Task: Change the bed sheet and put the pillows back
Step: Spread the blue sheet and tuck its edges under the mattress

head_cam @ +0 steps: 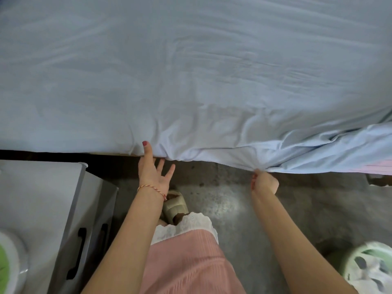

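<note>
A light blue bed sheet (191, 71) covers the bed and fills the upper half of the head view. Its near edge hangs loose over the bed's side, bunched in folds toward the right. My left hand (153, 168) is at that edge with the thumb pressed up against the sheet and the other fingers spread straight below it. My right hand (264, 180) is curled into a fist and grips a bunch of the sheet's hanging edge. A strip of pink fabric (381, 166) shows under the sheet at the far right. No pillows are in view.
A grey bedside cabinet (42, 198) with dark handles stands at the left, close to the bed. A pale green basket (369, 268) sits on the concrete floor (233, 198) at lower right. My sandalled foot (175, 205) and pink skirt are below my hands.
</note>
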